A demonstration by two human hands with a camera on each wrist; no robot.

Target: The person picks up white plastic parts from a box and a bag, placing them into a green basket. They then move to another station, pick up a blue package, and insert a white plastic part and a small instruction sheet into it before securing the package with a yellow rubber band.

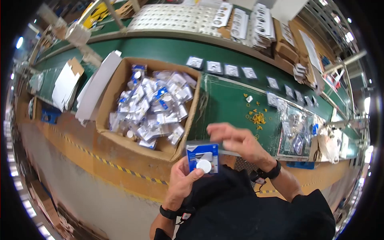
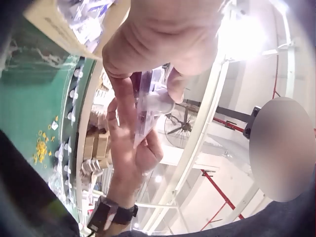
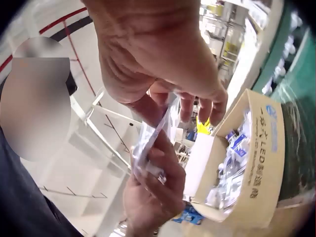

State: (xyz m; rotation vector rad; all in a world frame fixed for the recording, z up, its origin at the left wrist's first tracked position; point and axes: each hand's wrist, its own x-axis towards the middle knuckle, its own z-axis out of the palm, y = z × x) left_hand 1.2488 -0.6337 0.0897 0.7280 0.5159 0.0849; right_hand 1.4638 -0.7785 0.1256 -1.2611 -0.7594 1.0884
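Note:
In the head view my left hand (image 1: 182, 182) grips a small clear package with a blue printed card (image 1: 202, 154), its thumb beside a white round part (image 1: 204, 165) at the front. The left wrist view shows the package (image 2: 148, 101) edge-on, pinched between thumb and fingers. My right hand (image 1: 244, 146) hovers by the package's upper right with fingers extended and slightly blurred. From the right wrist, my right hand's fingers (image 3: 185, 106) hang loosely around the package's top edge, overlapping it in this view.
A cardboard box (image 1: 108, 100) full of similar packages stands at left. On the green table (image 1: 224, 96) lie small yellow parts (image 1: 258, 118), a row of bagged parts (image 1: 232, 71) and more bags (image 1: 298, 132) at right. White perforated sheets (image 1: 172, 18) line the back shelf.

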